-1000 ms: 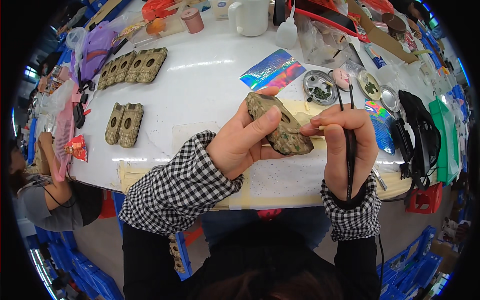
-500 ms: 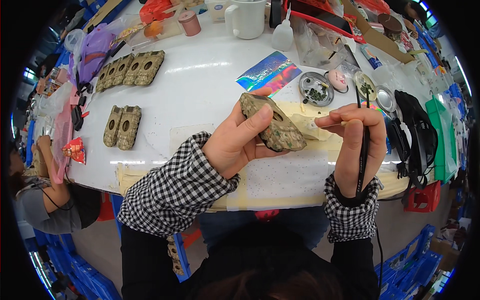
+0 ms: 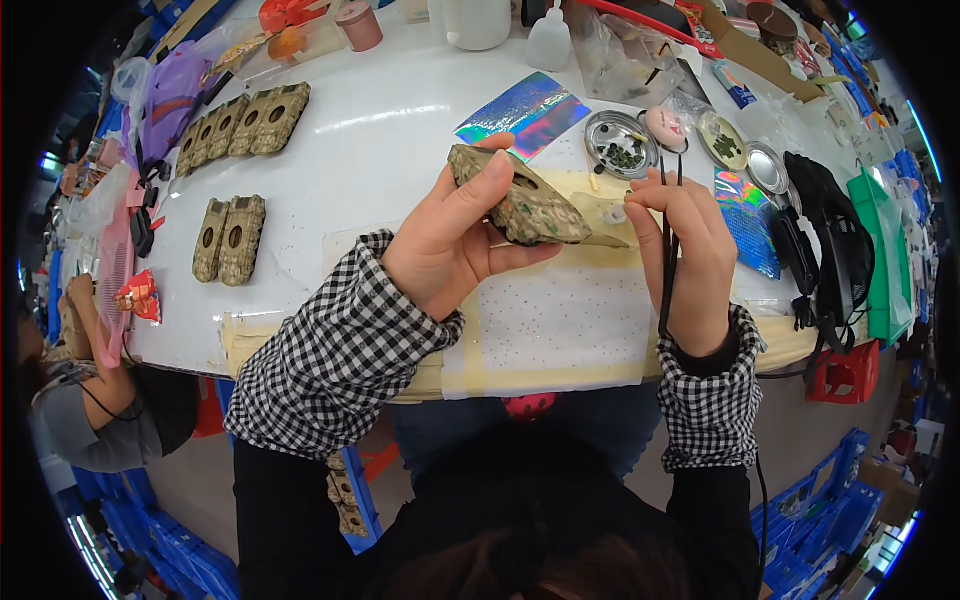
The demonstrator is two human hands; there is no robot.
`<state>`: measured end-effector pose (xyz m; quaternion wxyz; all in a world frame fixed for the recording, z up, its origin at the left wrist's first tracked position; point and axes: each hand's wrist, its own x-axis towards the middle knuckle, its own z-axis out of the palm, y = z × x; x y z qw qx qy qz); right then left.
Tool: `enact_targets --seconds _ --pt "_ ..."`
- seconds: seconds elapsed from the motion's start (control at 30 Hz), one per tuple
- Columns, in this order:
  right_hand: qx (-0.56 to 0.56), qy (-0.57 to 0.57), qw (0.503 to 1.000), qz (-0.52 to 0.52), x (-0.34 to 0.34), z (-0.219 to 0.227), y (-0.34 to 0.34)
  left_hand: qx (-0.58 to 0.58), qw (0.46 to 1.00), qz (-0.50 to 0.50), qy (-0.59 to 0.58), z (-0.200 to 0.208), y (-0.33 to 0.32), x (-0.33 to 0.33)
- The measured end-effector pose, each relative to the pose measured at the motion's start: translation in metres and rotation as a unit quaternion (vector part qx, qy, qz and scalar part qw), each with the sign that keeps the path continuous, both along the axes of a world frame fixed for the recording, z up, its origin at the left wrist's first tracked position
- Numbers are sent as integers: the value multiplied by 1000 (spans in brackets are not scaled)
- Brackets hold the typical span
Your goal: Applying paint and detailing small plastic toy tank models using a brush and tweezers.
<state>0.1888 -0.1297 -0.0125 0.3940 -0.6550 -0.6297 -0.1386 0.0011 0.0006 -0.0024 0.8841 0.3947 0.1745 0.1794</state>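
My left hand [image 3: 445, 240] grips a camouflage-patterned model tank hull [image 3: 545, 216], tilted, with the thumb on top and fingers beneath. A round opening shows in its upper face. Just to the right, my right hand [image 3: 700, 255] is closed around black tweezers [image 3: 667, 270], which stand upright along the palm. Thumb and forefinger meet near a tiny item too small to make out. Beyond that hand lies a round metal tin [image 3: 603, 131] holding small dark green pieces [image 3: 625, 157]. Under both hands, a white sheet [image 3: 545, 330] taped in yellow is sprinkled with specks.
More camouflage hulls stand at left, a pair [image 3: 229, 240] and a longer row [image 3: 243, 125]. Shiny holographic film [image 3: 525, 112], a white squeeze bottle [image 3: 549, 42] and a white mug [image 3: 475, 25] lie beyond. At right are a black bag [image 3: 828, 250] and a green tray [image 3: 880, 260].
The view has shifted slightly. My right hand has turned and moved a little up and left, swinging the tweezers' upper ends leftward. My left hand keeps its hold on the hull.
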Motion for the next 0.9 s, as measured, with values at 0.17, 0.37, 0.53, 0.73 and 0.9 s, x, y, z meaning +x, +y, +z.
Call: enact_targets --seconds 0.17,0.37,0.53,0.73,0.9 --pt "1 0 1000 4 -1 14 -15 6 1000 14 3 1 2 0" --pt "-91 258 961 30 -19 23 -63 13 999 33 20 6 0 -2" --pt "-165 285 933 142 -28 18 -74 14 999 51 9 2 1 -3" --pt "-199 245 935 162 -37 12 -55 25 998 53 8 -1 6 -3" --pt "-191 279 918 205 -42 2 -41 17 998 52 7 -2 6 -3"
